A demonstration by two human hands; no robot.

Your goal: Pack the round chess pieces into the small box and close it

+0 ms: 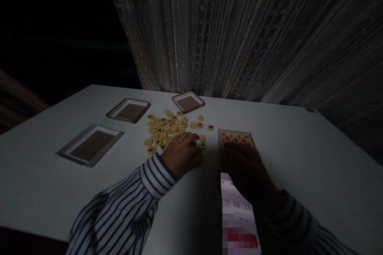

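My left hand (183, 153) is low over the right edge of a loose heap of Chinese chess pieces (167, 127), round wooden discs with black or red characters. Its fingers are bent but apart, with a few discs showing at the fingertips. My right hand (248, 169) covers the near part of a shallow box (249, 134), where red-marked chess pieces (235, 136) sit in rows. The fingers of this hand are closed together and in shadow; whatever they hold is hidden.
Three shallow trays stand on the white table (125, 191): a grey-rimmed tray (91, 163) at left, a brown-rimmed tray (128, 120) behind it, and another brown-rimmed tray (189, 110) at the back. A phone (237, 217) showing a timer lies below my right hand. A string curtain (191, 32) hangs behind.
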